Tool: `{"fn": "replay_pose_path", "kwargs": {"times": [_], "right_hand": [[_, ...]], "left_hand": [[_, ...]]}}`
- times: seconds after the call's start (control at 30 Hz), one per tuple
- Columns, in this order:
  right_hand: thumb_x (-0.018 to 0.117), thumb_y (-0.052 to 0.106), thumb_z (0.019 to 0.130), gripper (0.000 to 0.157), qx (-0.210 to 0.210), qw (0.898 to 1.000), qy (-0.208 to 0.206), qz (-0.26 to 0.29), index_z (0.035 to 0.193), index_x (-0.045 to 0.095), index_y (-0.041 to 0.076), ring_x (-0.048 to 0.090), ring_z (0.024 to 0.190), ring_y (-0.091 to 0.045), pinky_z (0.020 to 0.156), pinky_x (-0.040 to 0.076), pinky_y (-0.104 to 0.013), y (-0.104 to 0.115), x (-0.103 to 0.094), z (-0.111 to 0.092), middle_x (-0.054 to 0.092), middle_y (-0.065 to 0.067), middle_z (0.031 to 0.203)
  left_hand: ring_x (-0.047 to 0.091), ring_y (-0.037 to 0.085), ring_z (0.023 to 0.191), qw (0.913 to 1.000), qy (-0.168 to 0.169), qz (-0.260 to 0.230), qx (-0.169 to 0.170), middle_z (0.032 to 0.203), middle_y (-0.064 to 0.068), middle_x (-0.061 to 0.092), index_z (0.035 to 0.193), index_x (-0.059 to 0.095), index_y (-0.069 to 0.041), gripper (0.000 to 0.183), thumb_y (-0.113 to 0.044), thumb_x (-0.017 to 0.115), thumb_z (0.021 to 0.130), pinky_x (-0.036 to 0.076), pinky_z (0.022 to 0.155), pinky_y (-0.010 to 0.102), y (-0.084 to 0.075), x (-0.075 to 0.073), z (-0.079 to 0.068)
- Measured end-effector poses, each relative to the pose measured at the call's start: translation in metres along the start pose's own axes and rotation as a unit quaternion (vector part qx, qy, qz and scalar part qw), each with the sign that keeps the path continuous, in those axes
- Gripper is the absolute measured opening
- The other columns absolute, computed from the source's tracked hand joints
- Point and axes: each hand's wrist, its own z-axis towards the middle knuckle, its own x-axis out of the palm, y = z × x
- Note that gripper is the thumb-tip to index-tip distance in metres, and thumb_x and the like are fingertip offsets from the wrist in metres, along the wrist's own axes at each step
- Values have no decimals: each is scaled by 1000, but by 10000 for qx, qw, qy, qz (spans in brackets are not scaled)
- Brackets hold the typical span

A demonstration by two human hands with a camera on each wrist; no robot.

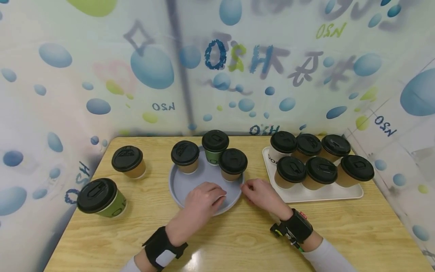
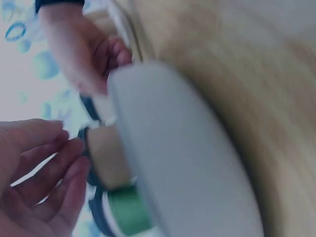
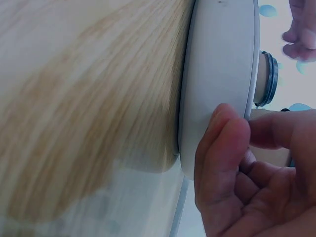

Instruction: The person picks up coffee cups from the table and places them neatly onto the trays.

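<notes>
A round grey-blue tray (image 1: 204, 176) carries three black-lidded paper cups: a brown cup (image 1: 185, 158) at left, a green cup (image 1: 215, 147) at the back and another brown cup (image 1: 232, 165) at right. My right hand (image 1: 262, 193) pinches the tray's right rim between thumb and fingers, as the right wrist view shows with the tray wall (image 3: 219, 64) beside the fingertips. Over the tray's front part hovers my left hand (image 1: 201, 200). Its fingers (image 2: 47, 177) are loosely bent, with nothing visible between them.
At right a white rectangular tray (image 1: 321, 194) holds several lidded cups in two rows. Two cups stand on the wooden table (image 1: 217, 241) at left: a brown one (image 1: 130, 162) and a larger green one (image 1: 105, 198). A patterned curtain (image 1: 221, 94) rises behind the table.
</notes>
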Motion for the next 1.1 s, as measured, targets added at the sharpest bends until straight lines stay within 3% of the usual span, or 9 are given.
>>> {"fn": "replay_pose_path", "kwargs": {"times": [0.13, 0.27, 0.53, 0.73, 0.93, 1.1], "right_hand": [[56, 24, 106, 42, 49, 10000, -1, 16, 67, 62, 12, 45, 46, -10, 46, 31, -23, 0, 0, 0, 52, 6, 53], [56, 23, 106, 42, 58, 10000, -16, 42, 66, 61, 11, 45, 46, -10, 47, 31, -23, 0, 0, 1, 52, 6, 54], [57, 21, 106, 40, 34, 9999, 18, 95, 69, 62, 8, 45, 48, -10, 48, 31, -23, 0, 0, 1, 53, 5, 56], [57, 22, 106, 40, 22, 10000, 8, 79, 68, 63, 10, 45, 47, -10, 47, 31, -22, -1, 0, 2, 53, 6, 56], [56, 23, 106, 40, 16, 10000, 12, 65, 68, 63, 10, 45, 47, -9, 47, 30, -22, -1, 0, 1, 53, 6, 55], [57, 21, 106, 40, -25, 10000, 5, 68, 68, 63, 9, 46, 47, -10, 47, 31, -22, -2, 1, 2, 54, 6, 56]], "left_hand": [[70, 17, 85, 9967, -777, -125, -210, 90, 0, 73, 90, 80, -10, 13, -5, 88, 81, 58, 72, 34, 17, -21, -7], [71, 22, 87, 9868, -1498, -184, -590, 93, 4, 75, 93, 79, -5, 15, 0, 85, 81, 59, 73, 39, 39, -39, -14], [62, 38, 112, 9506, -2630, -255, -1631, 120, 21, 65, 121, 70, 3, 38, 7, 80, 84, 49, 92, 44, 78, -54, -29], [42, 42, 136, 9274, -3127, -260, -2037, 142, 28, 45, 136, 57, 5, 52, 5, 76, 87, 40, 108, 48, 96, -54, -37], [23, 46, 151, 9064, -3615, 55, -2185, 152, 29, 36, 141, 51, 5, 56, -2, 74, 90, 21, 123, 54, 117, -55, -39], [7, 37, 157, 8873, -3616, 319, -2846, 161, 21, 26, 146, 47, 3, 62, -10, 75, 93, 10, 126, 48, 130, -54, -39]]}}
